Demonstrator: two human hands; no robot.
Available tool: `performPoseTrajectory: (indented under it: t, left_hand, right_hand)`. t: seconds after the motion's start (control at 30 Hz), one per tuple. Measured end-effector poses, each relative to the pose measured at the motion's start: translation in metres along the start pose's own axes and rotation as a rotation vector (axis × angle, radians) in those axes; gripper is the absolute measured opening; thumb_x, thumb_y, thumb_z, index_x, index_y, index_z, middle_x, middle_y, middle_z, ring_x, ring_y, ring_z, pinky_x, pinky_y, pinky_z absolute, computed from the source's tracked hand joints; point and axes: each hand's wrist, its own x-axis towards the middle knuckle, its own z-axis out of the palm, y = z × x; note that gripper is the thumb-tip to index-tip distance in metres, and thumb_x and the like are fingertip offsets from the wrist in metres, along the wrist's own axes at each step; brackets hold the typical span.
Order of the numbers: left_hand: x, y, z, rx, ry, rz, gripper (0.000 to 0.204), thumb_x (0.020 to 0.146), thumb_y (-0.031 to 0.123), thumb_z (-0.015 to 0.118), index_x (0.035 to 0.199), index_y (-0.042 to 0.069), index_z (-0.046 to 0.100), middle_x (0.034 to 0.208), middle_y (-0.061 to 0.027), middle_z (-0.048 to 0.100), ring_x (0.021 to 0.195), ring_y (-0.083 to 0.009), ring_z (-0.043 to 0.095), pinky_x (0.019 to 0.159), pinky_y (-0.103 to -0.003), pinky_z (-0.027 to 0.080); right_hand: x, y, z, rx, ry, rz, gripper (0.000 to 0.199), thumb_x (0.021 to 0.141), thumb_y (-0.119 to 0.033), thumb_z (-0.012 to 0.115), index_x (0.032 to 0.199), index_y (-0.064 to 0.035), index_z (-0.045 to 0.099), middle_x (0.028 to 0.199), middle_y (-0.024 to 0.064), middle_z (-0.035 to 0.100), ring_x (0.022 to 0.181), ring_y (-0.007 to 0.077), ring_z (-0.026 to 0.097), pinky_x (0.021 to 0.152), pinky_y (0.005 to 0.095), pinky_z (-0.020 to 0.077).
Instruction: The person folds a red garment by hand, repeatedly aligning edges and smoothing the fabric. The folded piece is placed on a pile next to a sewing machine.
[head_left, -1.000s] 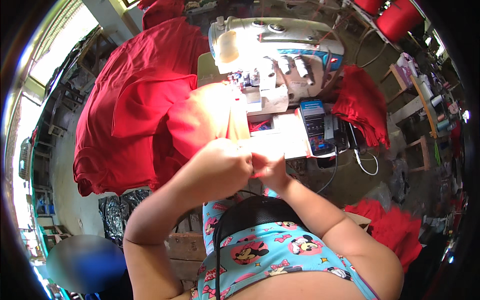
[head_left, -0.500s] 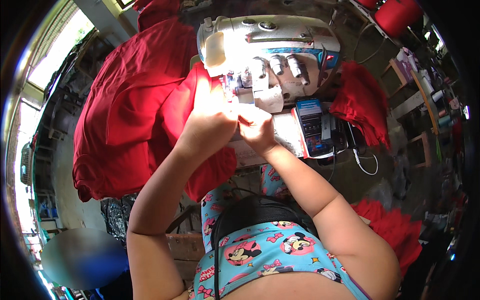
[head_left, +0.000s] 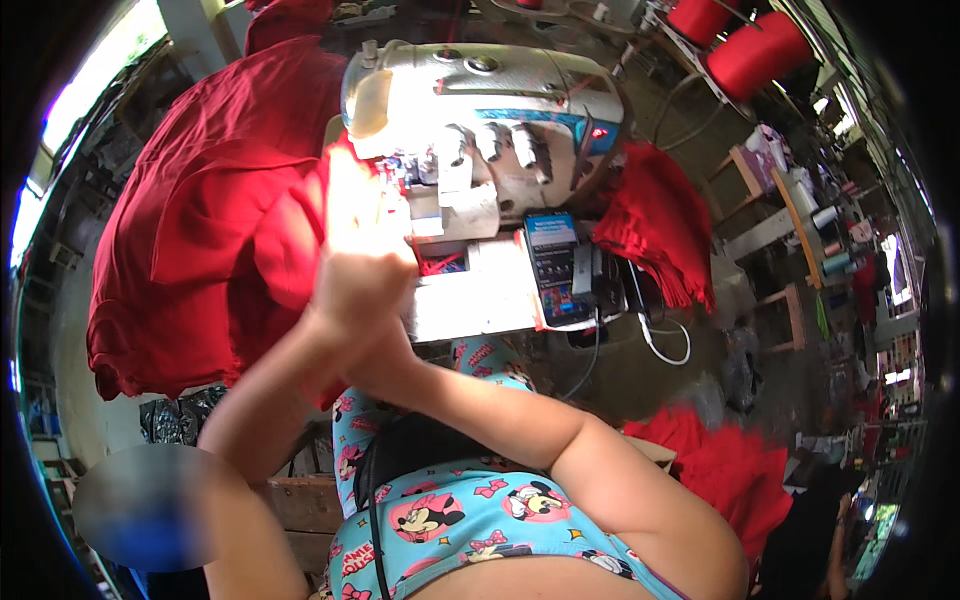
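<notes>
At sewing m/c, L hand, curled, nr red cloth; R hand partly hidden behind; can't tell either grip.

This place is a sewing workshop. It is shown by the sewing machine, the big heap of red cloth beside it, large cones of red thread and smaller spools at the right.

Sewing table: here we have the sewing machine standing at the back, the phone lying near the right end!
Left heap: red cloth, its folds hiding from us whatever bears it.
Floor: and we spot crumpled black plastic, over left.
</notes>
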Motion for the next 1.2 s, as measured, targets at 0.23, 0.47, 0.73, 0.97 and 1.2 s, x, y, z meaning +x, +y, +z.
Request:
performPoseTrajectory:
  t: [0.23,0.47,0.73,0.97,1.2]
  left_hand:
    - [-0.005,0.031,0.010,-0.047,-0.317,-0.336,0.021,0.067,0.008,0.055,0.085,-0.002,0.063,0.087,-0.0157,0.061,0.082,-0.0235,0.059,0.073,-0.032,0.048]
    - [-0.001,0.021,0.013,-0.039,-0.223,-0.318,0.021,0.073,0.011,0.056,0.090,0.001,0.065,0.096,-0.0154,0.062,0.093,-0.0280,0.057,0.086,-0.035,0.043]
    - [-0.130,-0.036,0.056,-0.603,-0.269,-0.384,0.020,0.092,0.020,0.049,0.092,0.001,0.055,0.096,-0.0218,0.057,0.092,-0.0407,0.055,0.082,-0.048,0.045]
    - [-0.080,-0.083,-0.028,-0.429,0.333,-0.545,0.006,0.086,0.004,0.057,0.091,0.005,0.061,0.087,-0.0108,0.062,0.078,-0.0285,0.062,0.067,-0.038,0.048]
    - [-0.036,-0.141,-0.026,-0.503,0.007,0.000,0.017,0.076,-0.001,0.058,0.091,0.005,0.062,0.107,-0.0057,0.063,0.095,-0.0270,0.062,0.081,-0.036,0.051]
  right_hand:
    - [0.004,0.002,-0.028,0.301,-0.325,0.159,0.046,0.089,-0.035,0.056,0.129,-0.0137,0.052,0.090,0.0055,0.050,0.083,0.0194,0.049,0.075,0.0343,0.0391]
    - [0.012,0.005,-0.057,0.255,-0.393,0.220,0.024,0.083,-0.016,0.061,0.103,-0.0048,0.059,0.089,0.0150,0.059,0.084,0.0319,0.059,0.073,0.0411,0.0464]
    - [0.007,0.032,-0.090,0.077,-0.355,0.206,0.021,0.076,-0.010,0.060,0.097,-0.0102,0.065,0.082,0.0114,0.060,0.075,0.0322,0.061,0.065,0.0396,0.0501]
    - [0.018,0.042,-0.105,0.141,-0.217,0.291,0.014,0.081,-0.007,0.057,0.090,-0.0061,0.067,0.086,0.0117,0.063,0.077,0.0304,0.063,0.068,0.0368,0.0510]
    - [0.028,0.018,-0.112,0.190,-0.270,0.315,0.015,0.080,-0.007,0.057,0.091,-0.0062,0.067,0.088,0.0115,0.062,0.078,0.0310,0.062,0.070,0.0371,0.0507]
